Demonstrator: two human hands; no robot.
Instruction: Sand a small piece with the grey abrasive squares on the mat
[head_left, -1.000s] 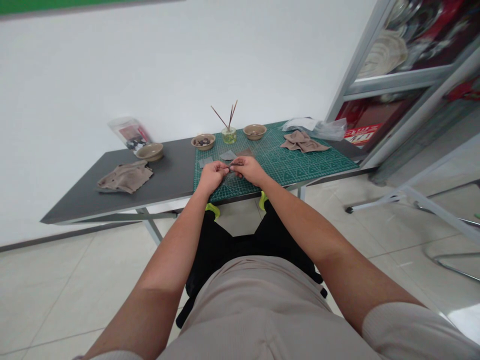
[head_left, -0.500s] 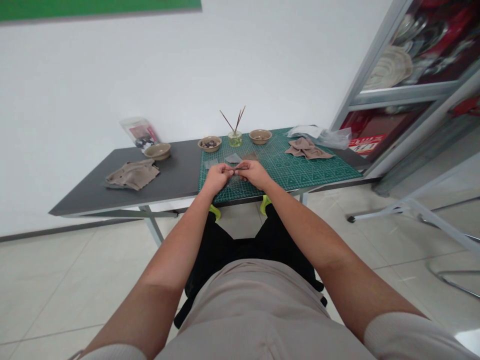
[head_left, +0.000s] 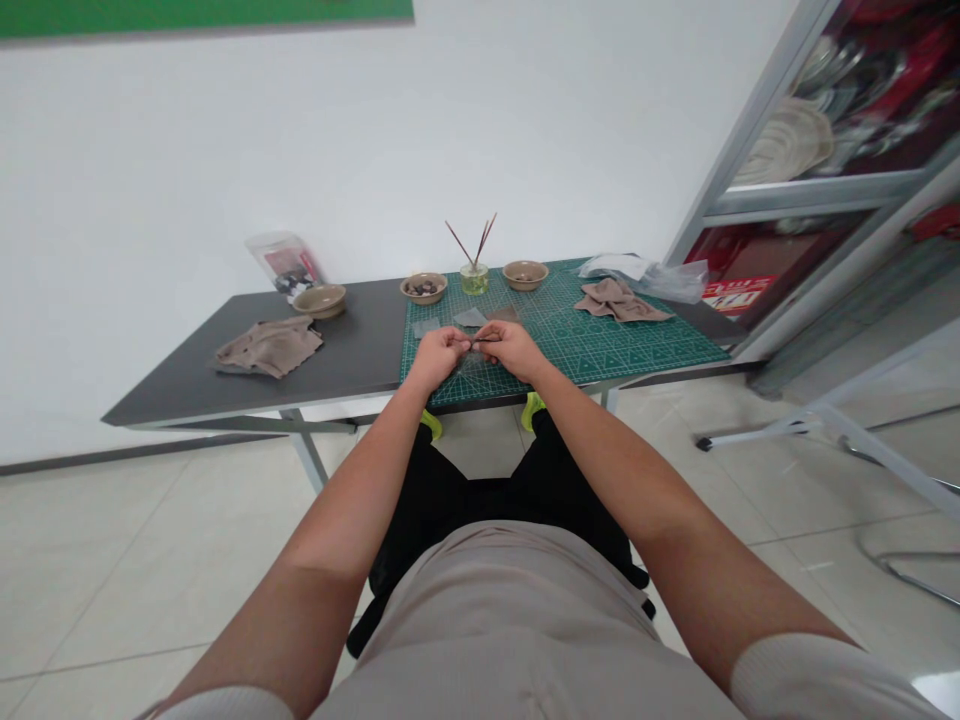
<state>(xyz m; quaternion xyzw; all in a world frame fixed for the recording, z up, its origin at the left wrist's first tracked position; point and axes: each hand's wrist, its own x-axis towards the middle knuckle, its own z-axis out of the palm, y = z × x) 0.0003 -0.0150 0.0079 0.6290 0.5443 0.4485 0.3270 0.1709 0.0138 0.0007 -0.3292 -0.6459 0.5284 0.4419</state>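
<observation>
Above the front part of the green cutting mat (head_left: 600, 350), my left hand (head_left: 439, 356) and my right hand (head_left: 511, 350) meet fingertip to fingertip. Both are closed in a pinch. Something small and dark shows between the fingertips, with a thin dark edge along my right fingers; its kind is too small to tell. Just beyond the hands lie a grey sheet piece (head_left: 470, 317), a paler piece (head_left: 427, 327) and a brown piece (head_left: 507, 312), the last partly behind my right hand.
At the back stand a bowl of dark and pale lumps (head_left: 424, 288), a glass jar with thin sticks (head_left: 474, 279) and another bowl (head_left: 525, 274). A brown cloth (head_left: 616, 300) and plastic bag (head_left: 679, 280) lie right; another cloth (head_left: 270, 347), bowl (head_left: 320, 300) and clear pouch (head_left: 283, 264) are left.
The whole view has shifted slightly, so the table appears a little lower and further right. Both hands keep the same pinch at nearly the same place over the mat.
</observation>
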